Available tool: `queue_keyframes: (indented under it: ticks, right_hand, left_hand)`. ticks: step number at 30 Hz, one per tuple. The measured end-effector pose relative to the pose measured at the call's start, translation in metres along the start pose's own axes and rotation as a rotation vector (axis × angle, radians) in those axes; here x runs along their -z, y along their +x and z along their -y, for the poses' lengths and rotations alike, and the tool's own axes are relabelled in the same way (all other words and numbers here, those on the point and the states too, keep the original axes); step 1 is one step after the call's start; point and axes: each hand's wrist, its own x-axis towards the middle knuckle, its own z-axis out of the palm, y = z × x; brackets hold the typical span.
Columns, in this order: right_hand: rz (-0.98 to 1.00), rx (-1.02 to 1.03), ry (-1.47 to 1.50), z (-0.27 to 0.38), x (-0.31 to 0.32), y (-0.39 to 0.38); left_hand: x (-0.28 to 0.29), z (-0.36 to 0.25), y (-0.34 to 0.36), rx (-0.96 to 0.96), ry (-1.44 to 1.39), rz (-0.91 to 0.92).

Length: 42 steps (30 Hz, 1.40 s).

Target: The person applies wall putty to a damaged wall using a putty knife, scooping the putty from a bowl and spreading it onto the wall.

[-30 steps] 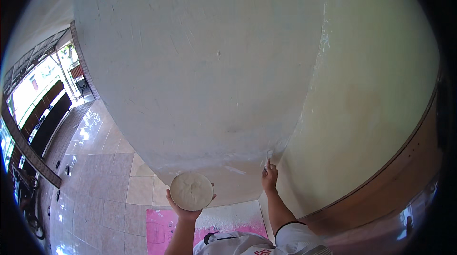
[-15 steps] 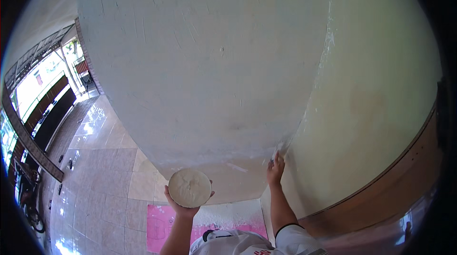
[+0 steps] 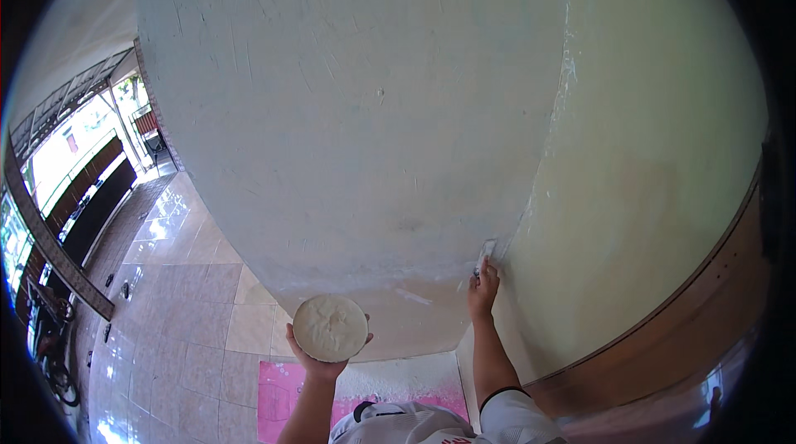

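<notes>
My left hand (image 3: pixel 322 368) holds up a round container (image 3: pixel 331 327) of off-white paste from below, fingers wrapped round its rim. The paste surface is uneven, with ridges in the middle. My right hand (image 3: pixel 483 288) grips a putty knife (image 3: pixel 488 249), whose pale blade lies against the grey wall (image 3: pixel 348 154) low down, close to the inner corner. Most of the knife's handle is hidden by my fingers. Whitish smears run along the lower wall and up the corner line.
A yellowish wall (image 3: pixel 655 162) meets the grey one at the right, with a brown wooden panel (image 3: pixel 663 332) along its foot. Below me lies a pink sheet (image 3: pixel 279 398) with white spatter. Glossy tiles (image 3: pixel 182 303) stretch left towards a dark fence (image 3: pixel 91 187) and a parked motorcycle (image 3: pixel 54 361).
My right hand has shifted slightly, and the putty knife's blade now shows flatter and clearer against the wall. The container in my left hand has stayed in place.
</notes>
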Motion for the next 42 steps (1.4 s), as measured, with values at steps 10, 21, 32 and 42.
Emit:
queue_keyframes:
  ticks: [10,21,32,42]
  right_hand:
    - [-0.049,0.049,-0.099,-0.003,0.008,-0.018]
    - [0.255,-0.184,-0.143,-0.009,0.012,-0.053]
    - [0.311,-0.182,-0.155,-0.004,0.007,-0.082]
    - [0.180,-0.093,-0.179,0.028,-0.008,-0.027]
  left_hand:
    - [-0.002,0.001,-0.004,-0.028,-0.048,0.014]
    - [0.000,0.003,0.000,0.015,-0.001,0.056]
    - [0.002,0.006,-0.007,0.040,-0.087,0.065]
    - [-0.003,-0.002,-0.014,0.041,-0.046,0.023]
